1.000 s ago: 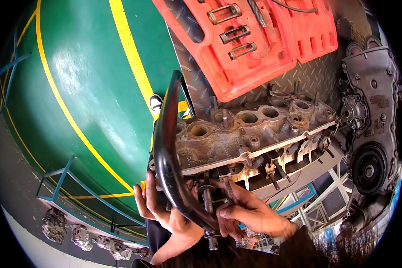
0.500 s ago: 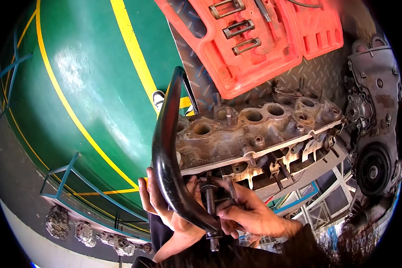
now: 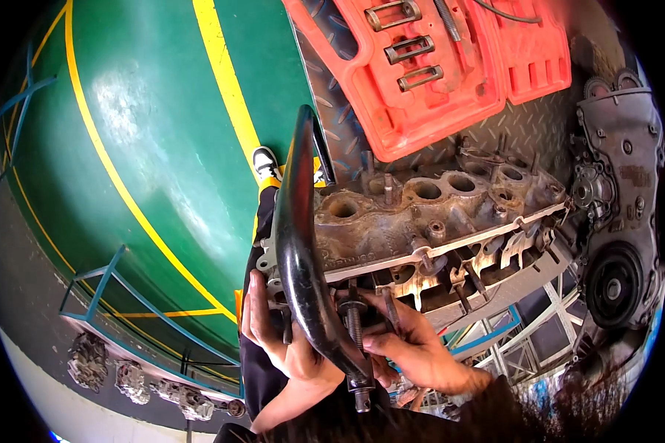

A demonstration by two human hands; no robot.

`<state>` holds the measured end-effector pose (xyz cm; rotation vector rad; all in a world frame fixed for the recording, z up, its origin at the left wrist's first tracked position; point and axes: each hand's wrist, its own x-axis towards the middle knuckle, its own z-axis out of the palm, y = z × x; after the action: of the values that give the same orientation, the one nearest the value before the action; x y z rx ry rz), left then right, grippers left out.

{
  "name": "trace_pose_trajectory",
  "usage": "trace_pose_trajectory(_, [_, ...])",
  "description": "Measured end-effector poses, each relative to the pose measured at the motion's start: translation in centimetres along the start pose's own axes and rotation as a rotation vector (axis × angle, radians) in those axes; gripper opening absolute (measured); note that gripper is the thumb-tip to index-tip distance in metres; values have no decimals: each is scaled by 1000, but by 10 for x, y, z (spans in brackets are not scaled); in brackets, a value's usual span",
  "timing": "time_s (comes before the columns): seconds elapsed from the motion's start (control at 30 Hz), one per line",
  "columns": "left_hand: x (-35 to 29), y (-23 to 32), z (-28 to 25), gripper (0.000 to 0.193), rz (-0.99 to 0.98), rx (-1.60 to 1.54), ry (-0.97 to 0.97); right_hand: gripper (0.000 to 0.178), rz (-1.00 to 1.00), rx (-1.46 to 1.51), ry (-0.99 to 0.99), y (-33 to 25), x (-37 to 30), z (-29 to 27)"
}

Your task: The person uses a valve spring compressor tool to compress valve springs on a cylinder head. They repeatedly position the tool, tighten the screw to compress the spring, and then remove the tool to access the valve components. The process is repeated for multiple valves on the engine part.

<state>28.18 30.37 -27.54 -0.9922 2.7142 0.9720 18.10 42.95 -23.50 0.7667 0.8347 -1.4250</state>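
A black C-shaped valve spring compressor [image 3: 303,273] is hooked over the near left end of a grimy cylinder head [image 3: 436,221], its curved frame arching from the top of the casting down to a threaded screw [image 3: 356,332] at the lower jaw. The left hand [image 3: 277,336] is wrapped around the lower part of the frame, steadying it against the head. The right hand [image 3: 414,347] is closed with its fingers at the screw and at the valve gear just beside it; whether it grips the screw itself or a small part under it cannot be told.

The step in hand looks like seating the clamp on one valve spring and tightening it. The next move likely calls for keeping the frame square to the valve while the screw is turned, so that the jaw does not slip off the spring retainer.

The cylinder head lies on a checker-plate worktop [image 3: 539,133]. Behind it an open red tool case [image 3: 436,81] holds metal fittings. To the right stands a dark engine timing cover [image 3: 621,214]. To the left, the green floor [image 3: 125,148] carries yellow lines.
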Motion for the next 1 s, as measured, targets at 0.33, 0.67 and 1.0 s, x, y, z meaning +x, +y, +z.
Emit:
trace_pose_trajectory(0.33, [8, 6, -15, 28, -82, -32, -160, 55, -6, 98, 22, 3, -3, -2])
trace_pose_trajectory(0.67, [24, 24, -44, 44, -348, -215, -611, 45, 2, 162, 55, 6, -4, 7])
trace_pose_trajectory(1.0, [29, 36, -48, 50, -147, -90, -536, 36, -94, 83, 72, 14, -2, 5])
